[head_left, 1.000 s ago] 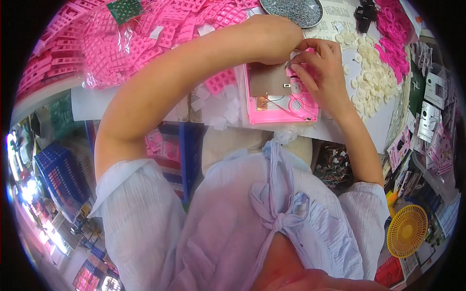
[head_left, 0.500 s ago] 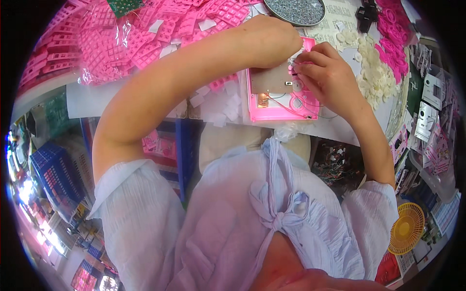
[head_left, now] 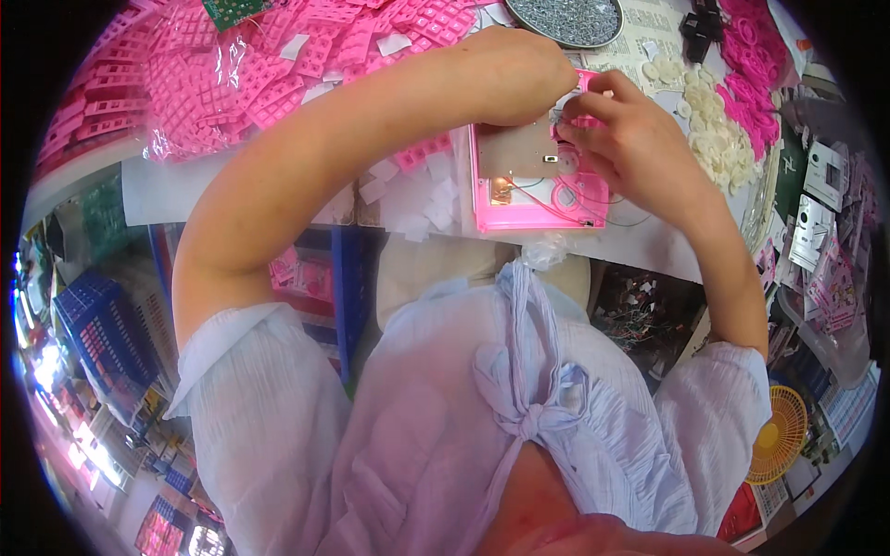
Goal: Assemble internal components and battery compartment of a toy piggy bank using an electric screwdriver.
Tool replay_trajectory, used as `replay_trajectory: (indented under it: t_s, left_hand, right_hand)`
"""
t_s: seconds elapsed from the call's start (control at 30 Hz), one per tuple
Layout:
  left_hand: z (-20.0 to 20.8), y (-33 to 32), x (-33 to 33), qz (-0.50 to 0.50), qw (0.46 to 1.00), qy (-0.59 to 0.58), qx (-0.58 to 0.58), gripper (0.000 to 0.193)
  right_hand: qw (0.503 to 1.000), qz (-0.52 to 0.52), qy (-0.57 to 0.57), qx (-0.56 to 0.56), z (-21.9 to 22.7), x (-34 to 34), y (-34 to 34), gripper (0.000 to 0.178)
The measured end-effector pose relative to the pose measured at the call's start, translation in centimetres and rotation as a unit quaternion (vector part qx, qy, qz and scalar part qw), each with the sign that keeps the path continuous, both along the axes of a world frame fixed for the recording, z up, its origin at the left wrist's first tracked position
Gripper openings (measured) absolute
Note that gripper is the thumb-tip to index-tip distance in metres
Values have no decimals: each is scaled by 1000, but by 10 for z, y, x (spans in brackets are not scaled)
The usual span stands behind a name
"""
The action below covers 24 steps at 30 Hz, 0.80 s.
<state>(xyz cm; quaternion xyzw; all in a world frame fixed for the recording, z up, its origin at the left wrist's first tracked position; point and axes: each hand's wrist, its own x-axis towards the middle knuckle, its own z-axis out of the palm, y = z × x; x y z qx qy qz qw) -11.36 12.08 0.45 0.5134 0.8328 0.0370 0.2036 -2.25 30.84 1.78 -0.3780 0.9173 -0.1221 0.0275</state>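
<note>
A pink plastic case (head_left: 538,221) lies open side up on the table, with a brown circuit board (head_left: 514,153) and thin wires inside it. My left hand (head_left: 533,79) reaches across the case's far part, bent at the wrist. Its fingers are hidden behind the wrist. Over the right side of the case is my right hand (head_left: 640,139), its fingers bent and spread apart. I see nothing held in it. A small round pink-and-white part near its fingertips is partly covered.
Pink keypad pieces (head_left: 324,46) pile up at the far left, under clear plastic in part. A round tray (head_left: 619,37) of small metal pieces stands at the back. White rubbery pieces (head_left: 723,139) and magenta parts (head_left: 746,56) lie to the right. Paper scraps (head_left: 436,199) sit left of the case.
My right hand has shifted slightly right, and its fingers have spread from a closer grouping at the case. The wires inside show a little differently. My left arm has barely moved.
</note>
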Motion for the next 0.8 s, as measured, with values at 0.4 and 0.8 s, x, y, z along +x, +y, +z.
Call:
replay_trajectory:
  t_s: [0.4,0.8]
  left_hand:
    - [5,-3,5,-39,997,46,37,15]
    - [-9,4,0,-30,998,19,44,15]
  right_hand:
    - [989,-103,75,-72,-23,21,-13,27]
    - [993,-111,42,-27,-15,19,-19,27]
